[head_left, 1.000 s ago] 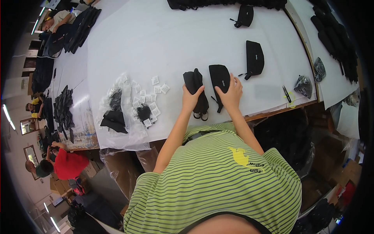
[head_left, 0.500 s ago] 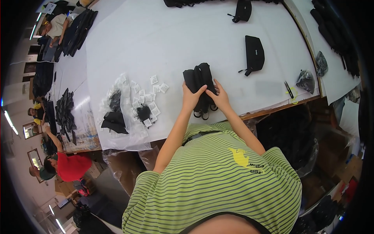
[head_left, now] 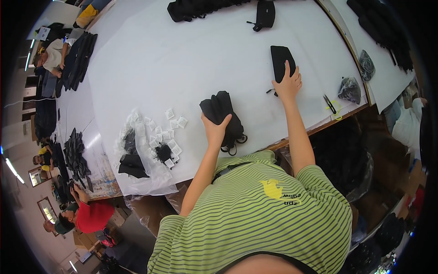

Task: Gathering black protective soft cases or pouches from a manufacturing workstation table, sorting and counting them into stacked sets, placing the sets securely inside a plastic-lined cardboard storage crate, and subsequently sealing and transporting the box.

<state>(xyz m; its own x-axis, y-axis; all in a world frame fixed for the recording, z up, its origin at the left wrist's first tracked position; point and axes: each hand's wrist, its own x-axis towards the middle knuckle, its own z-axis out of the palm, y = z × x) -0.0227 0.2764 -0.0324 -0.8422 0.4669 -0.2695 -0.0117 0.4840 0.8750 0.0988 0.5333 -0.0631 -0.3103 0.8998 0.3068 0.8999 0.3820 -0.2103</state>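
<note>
— What is each hand on?

— The left hand (head_left: 215,129) has its fingers closed around the near end of a stack of black pouches (head_left: 224,116) lying on the white bench (head_left: 182,59), close to the near edge. The right hand (head_left: 287,84) lies further right and further out, fingers spread flat on a single black pouch (head_left: 280,59); I can't tell whether it grips it or only presses.

— What lies around them?

— To the left of the stack, small white packets (head_left: 169,132) are scattered beside a clear plastic bag (head_left: 141,178) with dark pieces on it. Right of the single pouch, near the bench's right corner, sit two small bags of dark parts (head_left: 350,89) and what looks like a pair of snips (head_left: 329,103), though that is small and hard to read. At the far edge lie a row of black bags (head_left: 200,7) and one more pouch (head_left: 265,11).

— Room to move?

— The middle of the bench between the hands and the far row is open white surface. The near wooden edge runs just below the stack, touching the person's striped shirt (head_left: 255,219). Other people work at the far left.
</note>
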